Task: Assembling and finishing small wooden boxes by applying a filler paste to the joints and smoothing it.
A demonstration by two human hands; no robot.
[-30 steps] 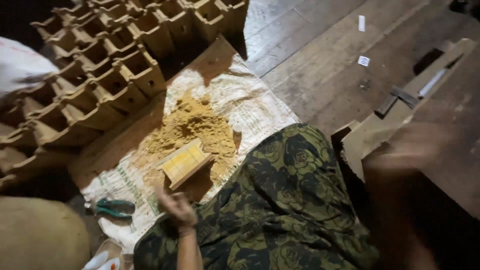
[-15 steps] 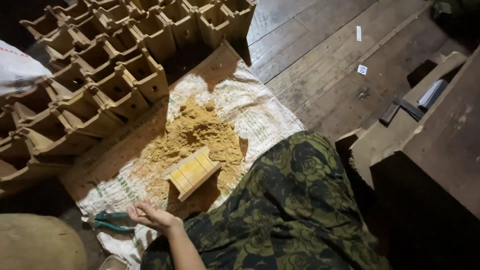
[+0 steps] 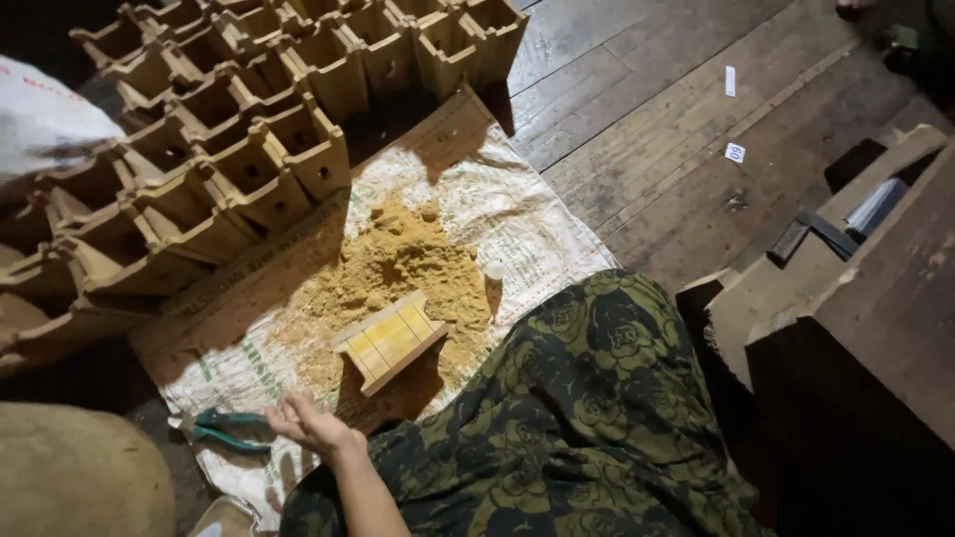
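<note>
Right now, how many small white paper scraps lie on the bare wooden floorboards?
2: one narrow scrap near the top right, one squarer scrap just below it. Others may hide in shadow.

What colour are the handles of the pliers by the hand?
Teal-green, seen in the head view: the pliers lie on the woven sack just beside the left hand.

right hand out of view, pliers [image 3: 231, 430] partly hidden by left hand [image 3: 310, 424], sack [image 3: 45, 119] cut off

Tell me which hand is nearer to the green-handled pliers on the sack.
The left hand. It is open just right of the green-handled pliers, fingertips almost at the handles; whether they touch is unclear. The right hand is not in view.
</note>
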